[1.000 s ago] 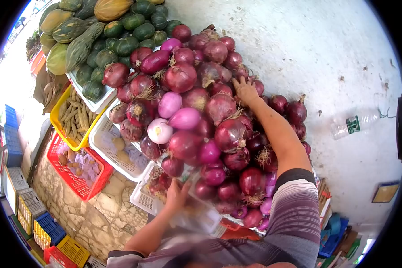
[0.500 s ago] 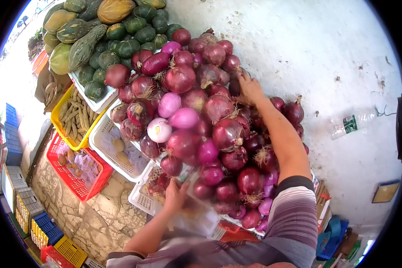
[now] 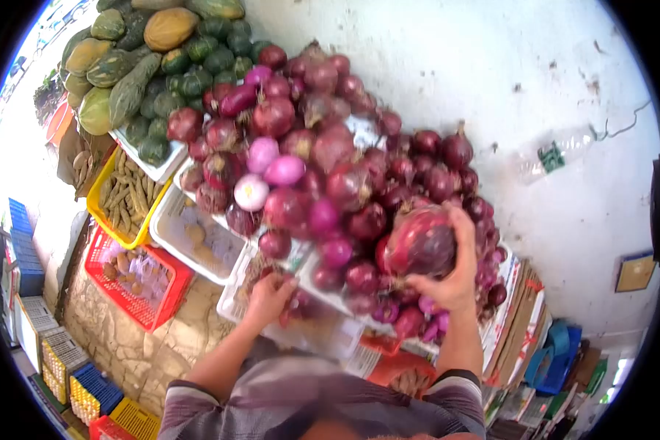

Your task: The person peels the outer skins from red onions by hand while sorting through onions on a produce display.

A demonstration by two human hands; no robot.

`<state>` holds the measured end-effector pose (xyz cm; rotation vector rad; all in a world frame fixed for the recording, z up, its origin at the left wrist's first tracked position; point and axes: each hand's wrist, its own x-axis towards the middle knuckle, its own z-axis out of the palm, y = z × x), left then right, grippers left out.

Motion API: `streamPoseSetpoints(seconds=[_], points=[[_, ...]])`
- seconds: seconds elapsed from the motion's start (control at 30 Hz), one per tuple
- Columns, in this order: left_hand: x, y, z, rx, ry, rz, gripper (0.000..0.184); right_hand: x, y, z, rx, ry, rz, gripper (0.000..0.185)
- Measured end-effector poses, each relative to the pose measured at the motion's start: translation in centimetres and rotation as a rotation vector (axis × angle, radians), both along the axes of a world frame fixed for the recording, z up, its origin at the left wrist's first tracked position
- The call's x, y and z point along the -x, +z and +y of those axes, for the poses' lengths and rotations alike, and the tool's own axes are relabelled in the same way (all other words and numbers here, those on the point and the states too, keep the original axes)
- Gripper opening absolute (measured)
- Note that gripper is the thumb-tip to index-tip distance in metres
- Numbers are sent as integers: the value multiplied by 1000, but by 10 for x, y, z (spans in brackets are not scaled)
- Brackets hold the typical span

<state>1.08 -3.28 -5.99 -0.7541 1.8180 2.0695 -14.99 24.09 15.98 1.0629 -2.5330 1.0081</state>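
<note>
A large red onion (image 3: 418, 240) with peeling skin is in my right hand (image 3: 458, 268), which grips it from the right side with thumb and fingers. It is lifted over the near right part of a big heap of red onions (image 3: 367, 220). Low at the heap's front edge, my left hand (image 3: 270, 297) has its fingers curled together above a white basket (image 3: 231, 304) holding loose onion skins. What those fingers hold, if anything, is hidden. Several peeled onions, among them a pale one (image 3: 251, 192), lie on the heap's left side.
Green and orange pumpkins (image 3: 170, 29) are piled at the back left. A yellow crate (image 3: 94, 209) of long roots, a red basket (image 3: 154, 312) and a white basket (image 3: 231, 275) stand to the left. A white wall (image 3: 491, 66) bounds the right, with cardboard (image 3: 517, 315) below it.
My right hand has come from the back of the heap toward me and now holds a large onion. A whitish patch shows where it was. My left hand has shifted slightly left.
</note>
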Motion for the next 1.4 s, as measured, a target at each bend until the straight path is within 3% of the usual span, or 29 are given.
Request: streamPoseSetpoints(seconds=[0.03, 0.07, 0.1, 0.13, 0.17, 0.2, 0.27, 0.3, 0.4, 0.47, 0.6, 0.73, 0.9, 1.0, 1.23, 1.3, 1.4], points=[[-10, -17, 0, -136, 8, 145, 34, -27, -9, -4, 0, 11, -52, 114], [-8, 19, 2, -164, -16, 143, 39, -50, -23, -11, 9, 26, -92, 113], [-5, 54, 1, -346, -116, 136, 52, -65, -38, -20, 22, 50, -127, 113], [-6, 62, 13, -658, -88, 289, 68, -83, -49, -29, -71, 45, -166, 108], [-5, 72, 17, -696, -162, 334, 91, -95, -74, -31, -85, 99, -160, 109], [-1, 57, 25, -472, -150, 351, 89, -108, -98, -37, -89, 126, -166, 109], [-11, 37, 32, -848, -57, 296, 89, -131, -119, -43, 2, 143, -294, 104], [-18, 30, 34, -1029, -7, 287, 89, -138, -133, -42, 213, 120, -424, 98], [-44, 20, 35, -1221, 155, 268, 83, -160, -170, -31, 362, 21, -730, 97], [-61, -1, 43, -1092, 186, 331, 89, -182, -186, -39, 579, 42, -1065, 95], [-85, 5, 57, -868, 169, 356, 95, -199, -176, -41, 716, 106, -1080, 93], [-91, 21, 65, -541, -34, 419, 103, -208, -186, -25, 679, 37, -870, 77], [-96, 40, 80, -412, -93, 344, 97, -216, -193, -6, 627, 71, -708, 76], [-96, 47, 86, -195, -167, 343, 92, -214, -202, 7, 514, 90, -567, 76], [-107, 35, 123, -349, 92, 408, 82, -207, -193, 28, 366, 170, -415, 82], [-108, 39, 127, -284, 117, 442, 72, -205, -197, 29, 560, 219, -671, 85], [-107, 53, 120, 81, -40, 538, 73, -204, -196, 26, 722, 236, -919, 90]])
